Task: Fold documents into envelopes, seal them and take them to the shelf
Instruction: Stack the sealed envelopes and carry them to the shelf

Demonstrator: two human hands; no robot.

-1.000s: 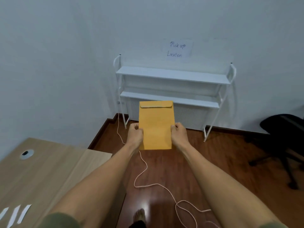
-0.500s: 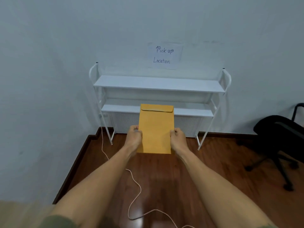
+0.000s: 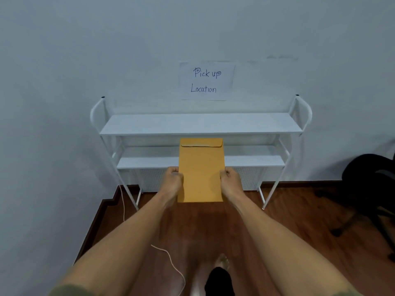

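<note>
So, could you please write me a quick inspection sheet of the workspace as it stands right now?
Surface: white two-tier shelf against the wall, both tiers bare.
Job's things: yellow envelope, flap folded down, held upright in front of the shelf, not yet set down.
Clutter: nothing seen.
Grippers: left hand grips the envelope's left edge, right hand its right edge.
Cables: thin white cord trailing over the wooden floor.
Surroundings: paper sign reading "Pick up Location" on the wall above the shelf; black office chair at the right.
</note>
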